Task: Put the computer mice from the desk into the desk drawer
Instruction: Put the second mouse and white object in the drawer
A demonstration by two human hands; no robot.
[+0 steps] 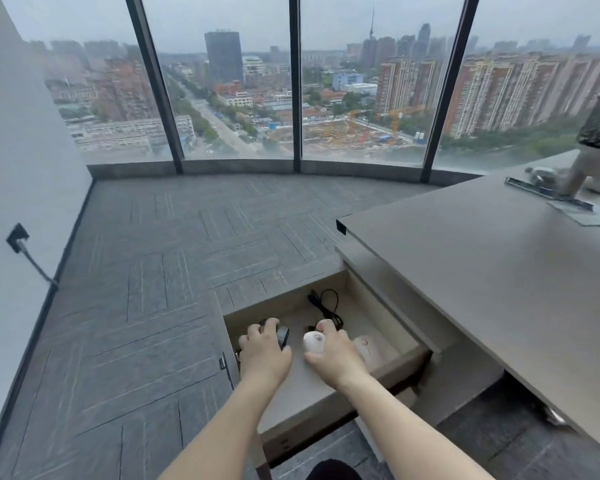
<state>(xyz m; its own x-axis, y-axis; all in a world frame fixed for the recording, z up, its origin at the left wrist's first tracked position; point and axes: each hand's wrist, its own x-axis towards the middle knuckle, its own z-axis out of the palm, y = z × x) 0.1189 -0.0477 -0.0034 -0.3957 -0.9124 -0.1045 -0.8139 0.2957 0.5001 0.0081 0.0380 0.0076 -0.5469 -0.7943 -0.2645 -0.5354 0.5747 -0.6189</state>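
Head view: left hand [264,351] around black mouse [282,336], right hand [336,351] around white mouse [313,341].

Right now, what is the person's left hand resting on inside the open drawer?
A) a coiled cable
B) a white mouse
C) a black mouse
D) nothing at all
C: the left hand covers a black mouse in the drawer, while the right hand holds the white mouse.

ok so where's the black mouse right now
In the head view the black mouse is inside the open drawer, at its left side under the left hand, with the white mouse just to its right.
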